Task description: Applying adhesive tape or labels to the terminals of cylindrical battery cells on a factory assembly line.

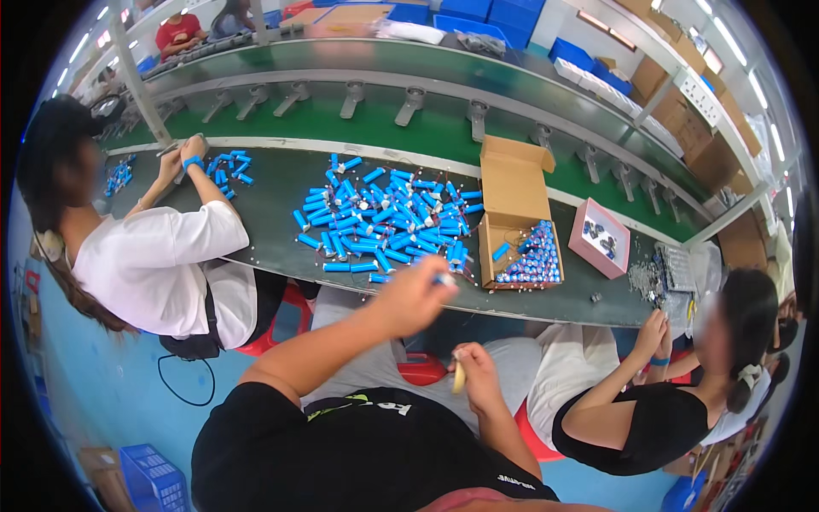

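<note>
My left hand (414, 299) is raised over the near edge of the bench, smeared by motion. Its fingers close on a battery cell (444, 279), of which only a small blurred end shows. Lower and to the right, in front of my body, my right hand (479, 374) grips a roll of yellowish tape (459, 377). Just beyond my left hand spreads a loose heap of blue battery cells (384, 213) with thin wires and white ends. To the right of the heap stands an open cardboard box (522, 277) partly filled with cells packed on end.
A pink box (600, 239) with small dark parts stands right of the cardboard box. Co-workers sit on both sides, one in a white shirt (162, 247), one in black (636, 427). Behind the dark bench runs a green conveyor (324, 107) with grey metal parts.
</note>
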### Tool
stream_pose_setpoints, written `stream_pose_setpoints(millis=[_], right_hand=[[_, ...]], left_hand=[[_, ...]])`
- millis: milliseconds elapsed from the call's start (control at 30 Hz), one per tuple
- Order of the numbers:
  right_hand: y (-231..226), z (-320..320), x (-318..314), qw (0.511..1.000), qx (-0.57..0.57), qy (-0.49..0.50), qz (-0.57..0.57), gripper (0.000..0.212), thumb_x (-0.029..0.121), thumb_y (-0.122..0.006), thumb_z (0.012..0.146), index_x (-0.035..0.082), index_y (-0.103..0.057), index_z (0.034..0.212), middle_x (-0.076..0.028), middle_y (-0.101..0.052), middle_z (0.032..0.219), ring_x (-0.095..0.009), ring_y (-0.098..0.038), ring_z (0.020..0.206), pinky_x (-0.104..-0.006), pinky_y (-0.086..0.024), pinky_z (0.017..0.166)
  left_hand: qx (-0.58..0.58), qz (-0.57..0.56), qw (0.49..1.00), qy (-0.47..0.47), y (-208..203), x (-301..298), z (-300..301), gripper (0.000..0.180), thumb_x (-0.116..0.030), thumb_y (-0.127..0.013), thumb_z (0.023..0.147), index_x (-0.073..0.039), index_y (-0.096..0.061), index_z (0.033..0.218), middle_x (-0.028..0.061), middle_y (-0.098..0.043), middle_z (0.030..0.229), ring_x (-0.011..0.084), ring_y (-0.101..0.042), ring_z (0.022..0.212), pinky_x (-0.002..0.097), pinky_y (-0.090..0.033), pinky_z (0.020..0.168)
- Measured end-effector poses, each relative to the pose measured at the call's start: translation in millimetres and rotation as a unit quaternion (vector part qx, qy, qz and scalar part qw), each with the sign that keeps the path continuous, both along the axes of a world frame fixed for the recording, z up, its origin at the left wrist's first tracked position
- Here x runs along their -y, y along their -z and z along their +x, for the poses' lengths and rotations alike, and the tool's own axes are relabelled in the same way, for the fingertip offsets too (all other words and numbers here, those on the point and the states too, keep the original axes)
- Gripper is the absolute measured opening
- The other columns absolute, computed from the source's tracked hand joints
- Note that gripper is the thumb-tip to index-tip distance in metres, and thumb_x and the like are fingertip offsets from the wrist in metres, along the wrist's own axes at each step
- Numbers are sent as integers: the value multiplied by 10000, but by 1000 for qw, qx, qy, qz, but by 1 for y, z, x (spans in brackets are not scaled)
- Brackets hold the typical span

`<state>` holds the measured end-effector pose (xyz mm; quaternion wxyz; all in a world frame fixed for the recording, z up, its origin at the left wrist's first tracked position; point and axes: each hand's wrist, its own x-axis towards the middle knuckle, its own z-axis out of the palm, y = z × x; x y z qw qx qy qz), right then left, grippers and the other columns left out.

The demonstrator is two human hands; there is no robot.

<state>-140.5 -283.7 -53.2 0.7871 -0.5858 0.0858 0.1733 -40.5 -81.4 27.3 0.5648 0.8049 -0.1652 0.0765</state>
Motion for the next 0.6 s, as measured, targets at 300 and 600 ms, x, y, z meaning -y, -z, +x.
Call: stream_pose_setpoints(millis=[300, 600], right_hand=[[-13, -2, 12, 998, 8, 54, -17, 122, 134, -508, 992, 42, -553, 925, -55, -565, 965, -119, -568, 749, -246, -454, 697], [-29, 9, 13, 994, 92, 56, 21, 153, 186, -541, 996, 48, -536, 932, -70, -562, 989, -127, -562, 767, -255, -454, 723]], left_hand=[[149, 275, 899, -305, 26, -92, 53, 217, -147, -682, 859, -99, -643, 1067, 148, -573, 1157, 340, -599, 1001, 418, -498, 782], [185, 363, 828, -385, 34, -103, 58, 231, -219, -687, 840, -140, -687, 1057, 90, -574, 1229, 356, -501, 1170, 496, -380, 951]])
